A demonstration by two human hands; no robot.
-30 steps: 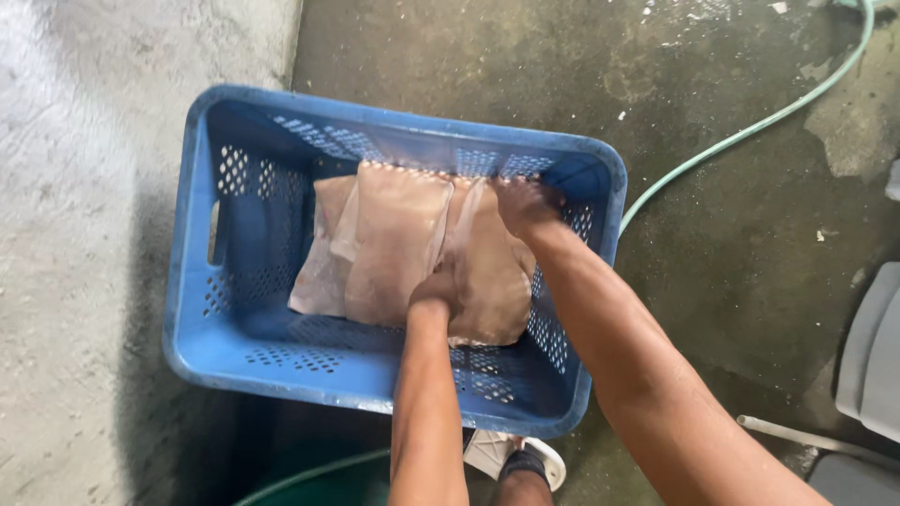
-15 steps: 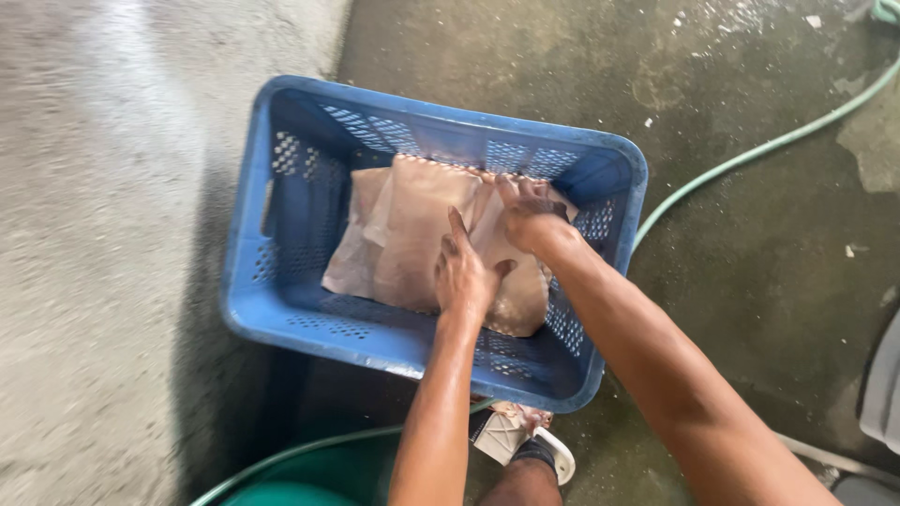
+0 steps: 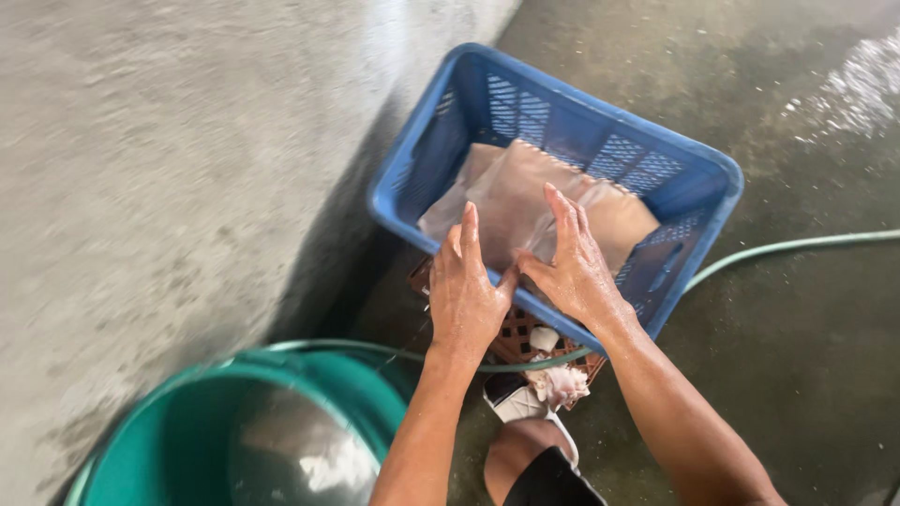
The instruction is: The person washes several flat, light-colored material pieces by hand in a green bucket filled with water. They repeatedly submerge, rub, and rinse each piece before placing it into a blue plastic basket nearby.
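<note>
bucket: green bucket (image 3: pixel 178 440) nearest me, lower left, water inside.
foot: my sandal (image 3: pixel 521 401) under the crate edge, on a brown grate (image 3: pixel 515 334).
left hand (image 3: pixel 466 290): fingers open, flat over the near rim.
right hand (image 3: pixel 574 264): fingers spread, loose, resting on the bags.
bags: clear plastic bags (image 3: pixel 525 201) lying inside the blue crate (image 3: pixel 525 103).
hose: green hose (image 3: pixel 797 245) right, on wet concrete.

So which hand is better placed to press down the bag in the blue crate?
Probably the right hand: its fingers already reach over the bag in the crate, while the left hand sits back at the near rim.
</note>
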